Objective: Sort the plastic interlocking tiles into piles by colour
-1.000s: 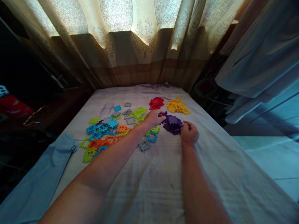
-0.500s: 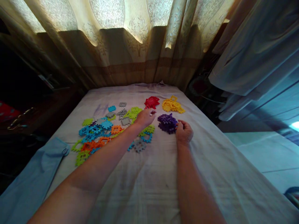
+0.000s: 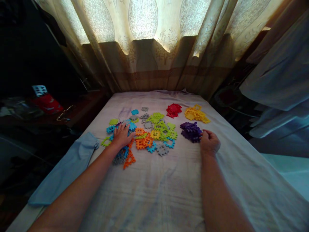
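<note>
Flat plastic waffle-shaped tiles lie on a bed covered by a pale sheet (image 3: 156, 190). My left hand (image 3: 122, 135) rests palm down, fingers spread, on the left side of a mixed heap of blue, orange, green and grey tiles (image 3: 147, 137). My right hand (image 3: 209, 141) is curled at the right edge of a purple tile pile (image 3: 190, 131), fingertips touching it. A red pile (image 3: 173, 110) and a yellow pile (image 3: 196, 114) sit farther back.
A blue cloth (image 3: 67, 167) lies along the bed's left edge. Curtains (image 3: 154, 51) hang behind the bed's far end. A dark shelf with a red object (image 3: 47, 102) stands to the left. Grey-blue fabric (image 3: 277, 77) hangs on the right.
My left hand moved from beside the purple pile to the left, onto the mixed heap. The right hand stayed at the purple pile. The view swung left.
</note>
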Demonstrator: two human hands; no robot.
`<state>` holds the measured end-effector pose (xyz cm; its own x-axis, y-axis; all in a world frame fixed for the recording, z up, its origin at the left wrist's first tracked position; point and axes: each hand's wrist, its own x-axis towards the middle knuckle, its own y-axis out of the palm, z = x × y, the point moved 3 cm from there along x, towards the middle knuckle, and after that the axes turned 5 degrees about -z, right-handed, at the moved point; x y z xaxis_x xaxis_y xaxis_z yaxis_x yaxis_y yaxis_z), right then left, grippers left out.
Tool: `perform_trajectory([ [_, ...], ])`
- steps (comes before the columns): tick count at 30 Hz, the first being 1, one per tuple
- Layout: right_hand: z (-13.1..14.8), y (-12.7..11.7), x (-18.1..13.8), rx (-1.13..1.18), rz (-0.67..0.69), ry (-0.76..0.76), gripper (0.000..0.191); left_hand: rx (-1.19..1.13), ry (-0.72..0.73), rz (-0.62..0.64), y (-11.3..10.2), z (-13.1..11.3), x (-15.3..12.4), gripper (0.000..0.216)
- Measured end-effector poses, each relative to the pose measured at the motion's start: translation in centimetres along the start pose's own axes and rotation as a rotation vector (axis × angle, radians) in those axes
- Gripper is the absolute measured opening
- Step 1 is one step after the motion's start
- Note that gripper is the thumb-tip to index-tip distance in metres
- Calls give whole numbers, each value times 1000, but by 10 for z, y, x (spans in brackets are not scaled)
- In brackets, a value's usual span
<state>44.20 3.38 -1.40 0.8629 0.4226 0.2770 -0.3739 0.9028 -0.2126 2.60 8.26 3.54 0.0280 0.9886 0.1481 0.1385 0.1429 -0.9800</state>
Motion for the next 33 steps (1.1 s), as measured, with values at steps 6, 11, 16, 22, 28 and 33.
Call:
perform_trajectory([
  [6,2,-3,0,-35,8,-35,33,-212,217,-10,10,-26,-15,57],
  [11,3,-2,0,-43,-1,-10,32,-96,176,-53,-13,-12,-1,49],
  [16,3,-1,0,-28,6,0,33,45,-25,-15,-32,39,37,42],
  [22,3,0,1,-9,12,19,34,105,-111,108,-24,62,60,42],
  [28,1,1,1,22,19,28,33,67,-146,25,-40,54,60,40],
  [33,2,1,1,4,7,24,33,-122,-50,-151,-59,4,56,35],
])
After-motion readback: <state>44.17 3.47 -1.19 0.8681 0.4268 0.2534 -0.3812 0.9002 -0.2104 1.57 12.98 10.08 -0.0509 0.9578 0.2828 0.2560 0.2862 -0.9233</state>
